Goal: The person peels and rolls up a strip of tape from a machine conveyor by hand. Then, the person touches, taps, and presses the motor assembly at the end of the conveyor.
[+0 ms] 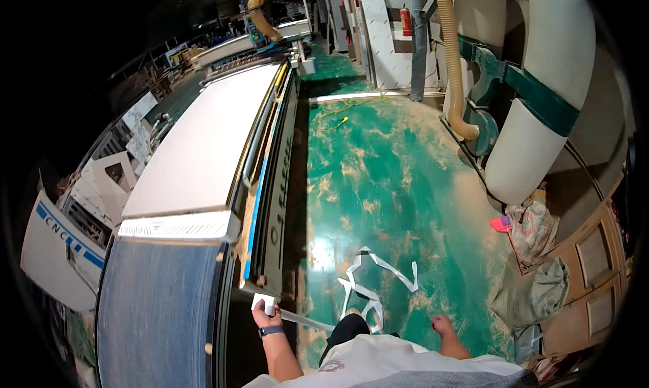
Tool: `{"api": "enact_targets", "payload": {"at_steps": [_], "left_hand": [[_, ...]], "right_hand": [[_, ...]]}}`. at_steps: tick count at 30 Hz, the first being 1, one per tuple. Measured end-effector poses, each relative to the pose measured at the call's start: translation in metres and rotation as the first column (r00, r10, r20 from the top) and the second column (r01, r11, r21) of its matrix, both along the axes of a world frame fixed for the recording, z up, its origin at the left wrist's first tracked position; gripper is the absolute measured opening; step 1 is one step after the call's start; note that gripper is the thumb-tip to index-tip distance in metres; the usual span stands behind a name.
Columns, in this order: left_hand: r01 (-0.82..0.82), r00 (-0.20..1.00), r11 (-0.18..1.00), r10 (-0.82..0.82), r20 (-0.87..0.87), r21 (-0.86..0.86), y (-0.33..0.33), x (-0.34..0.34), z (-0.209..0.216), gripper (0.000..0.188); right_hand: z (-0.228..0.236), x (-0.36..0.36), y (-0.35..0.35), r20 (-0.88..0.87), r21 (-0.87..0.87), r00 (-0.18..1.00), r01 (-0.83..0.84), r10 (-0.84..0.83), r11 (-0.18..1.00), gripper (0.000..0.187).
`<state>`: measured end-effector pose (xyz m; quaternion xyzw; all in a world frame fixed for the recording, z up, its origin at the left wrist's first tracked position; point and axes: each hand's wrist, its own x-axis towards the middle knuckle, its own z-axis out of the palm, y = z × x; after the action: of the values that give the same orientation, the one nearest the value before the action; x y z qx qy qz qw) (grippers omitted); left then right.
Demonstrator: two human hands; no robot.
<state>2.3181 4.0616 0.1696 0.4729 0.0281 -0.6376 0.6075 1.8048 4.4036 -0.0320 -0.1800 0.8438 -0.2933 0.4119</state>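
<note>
My left hand (260, 315), with a dark watch on its wrist, is closed around a small white piece (268, 303), perhaps a label or folded paper; its exact kind is unclear. The hand is at the near end of a long machine bed, beside its dark side rail (272, 253). A pale strip (305, 321) runs from close to this hand toward my leg. My right hand (442, 324) hangs low over the green floor, its fingers curled, with nothing visible in them. Between the hands, a crumpled white strip (365, 295) lies in loops on the floor.
A large white sheet (203, 138) covers the machine bed, with a blue-grey conveyor belt (159, 307) nearer me. Sawdust spots the green floor (378, 185). Dust-collector bags (534, 151), woven sacks (541, 290) and wooden panels (585, 273) stand on the right. A yellow cord (338, 121) lies farther off.
</note>
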Motion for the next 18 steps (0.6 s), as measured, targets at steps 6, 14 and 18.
{"api": "enact_targets", "payload": {"at_steps": [6, 14, 18], "left_hand": [[0.164, 0.986, 0.984, -0.163, 0.022, -0.073, -0.144, -0.121, 0.023, 0.026], [0.347, 0.937, 0.932, -0.348, 0.001, -0.107, -0.299, -0.292, 0.045, 0.033], [0.361, 0.932, 0.932, -0.361, 0.026, -0.022, -0.359, -0.336, 0.007, 0.034]], "right_hand": [[0.009, -0.060, -0.024, 0.103, 0.163, 0.949, 0.281, -0.299, 0.946, 0.012], [0.014, -0.117, -0.132, 0.136, 0.031, 0.895, 0.425, -0.425, 0.905, 0.015], [-0.058, -0.207, -0.162, -0.087, 0.300, 0.833, -0.501, 0.546, 0.812, 0.016]]}}
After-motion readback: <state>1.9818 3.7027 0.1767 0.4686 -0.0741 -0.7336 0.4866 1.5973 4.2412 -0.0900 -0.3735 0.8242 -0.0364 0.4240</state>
